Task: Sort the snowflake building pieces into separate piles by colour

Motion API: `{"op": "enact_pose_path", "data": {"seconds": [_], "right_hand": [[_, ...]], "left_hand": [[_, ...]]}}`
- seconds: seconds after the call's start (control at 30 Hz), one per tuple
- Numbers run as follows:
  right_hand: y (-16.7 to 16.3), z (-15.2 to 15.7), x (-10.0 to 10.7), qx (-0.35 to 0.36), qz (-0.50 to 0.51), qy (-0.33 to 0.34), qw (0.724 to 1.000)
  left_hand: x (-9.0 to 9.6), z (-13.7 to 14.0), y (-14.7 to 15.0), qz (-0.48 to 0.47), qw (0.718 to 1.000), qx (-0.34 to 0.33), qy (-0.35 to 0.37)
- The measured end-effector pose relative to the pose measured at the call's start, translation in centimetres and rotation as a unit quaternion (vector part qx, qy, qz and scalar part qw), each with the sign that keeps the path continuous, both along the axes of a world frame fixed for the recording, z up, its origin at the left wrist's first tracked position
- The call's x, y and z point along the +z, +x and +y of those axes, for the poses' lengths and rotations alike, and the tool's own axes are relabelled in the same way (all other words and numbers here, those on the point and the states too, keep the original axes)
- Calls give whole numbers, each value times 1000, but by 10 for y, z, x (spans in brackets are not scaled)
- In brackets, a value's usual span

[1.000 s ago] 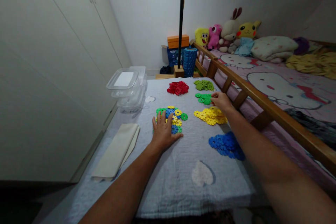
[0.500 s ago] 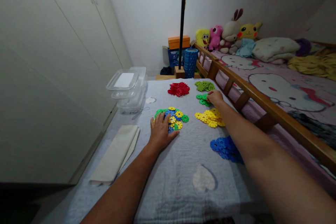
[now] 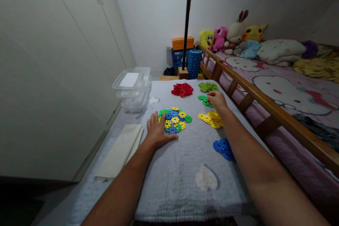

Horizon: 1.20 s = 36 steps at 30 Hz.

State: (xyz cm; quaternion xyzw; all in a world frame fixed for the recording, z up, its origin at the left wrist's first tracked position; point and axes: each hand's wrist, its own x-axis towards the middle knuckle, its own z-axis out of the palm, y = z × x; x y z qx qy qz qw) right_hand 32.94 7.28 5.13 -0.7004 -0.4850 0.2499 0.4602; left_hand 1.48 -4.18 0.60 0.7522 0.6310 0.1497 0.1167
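My left hand (image 3: 156,131) rests palm down with fingers spread at the left edge of a mixed pile of flower-shaped plastic discs (image 3: 175,120), yellow, blue and green. My right hand (image 3: 217,99) is over a small pile of green discs (image 3: 203,98). Its fingers are pinched together, and what they hold, if anything, is hidden. Nearer me lie a yellow pile of discs (image 3: 212,118), partly behind my right wrist, and a blue pile (image 3: 222,146), partly covered by my forearm. Behind are a red pile (image 3: 182,90) and a light green pile (image 3: 208,87).
Clear plastic containers (image 3: 135,93) stand stacked at the left rear of the cloth-covered table (image 3: 182,183). A folded beige cloth (image 3: 120,152) lies at the left edge. A wooden bed rail (image 3: 265,102) runs along the right, and a black pole (image 3: 187,21) rises behind.
My left hand has slid left off the mixed pile, showing more of its discs. My right hand has stayed by the green pile, shifting slightly. The view has shifted a little.
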Motion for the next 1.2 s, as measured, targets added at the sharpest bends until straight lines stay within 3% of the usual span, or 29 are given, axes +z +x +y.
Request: {"op": "enact_pose_path", "data": {"seconds": [0.1, 0.2, 0.37, 0.5, 0.63, 0.87, 1.07, 1.2], "right_hand": [[-33, -18, 0, 102, -11, 15, 995], [-66, -35, -11, 186, -83, 11, 979], [-98, -53, -34, 239, -237, -15, 942], [-100, -59, -38, 232, -318, -32, 919], [-91, -61, -34, 223, -326, -51, 917], [-81, -66, -28, 267, -353, -69, 894], [-65, -52, -4, 308, -272, -96, 907], [-30, -29, 13, 251, -117, -70, 958]], "left_hand": [[-1, 0, -1, 13, 1000, 2, -8], [-1, -1, 0, 31, 1000, 5, -3], [3, -2, 0, 25, 999, -23, 8], [3, -1, 0, 11, 999, -36, 15], [4, -1, -1, -1, 999, -43, 18], [2, 1, -1, -20, 998, -45, 34], [-1, 4, -3, -35, 997, -46, 42], [-1, 6, -4, -46, 997, -46, 45]]}}
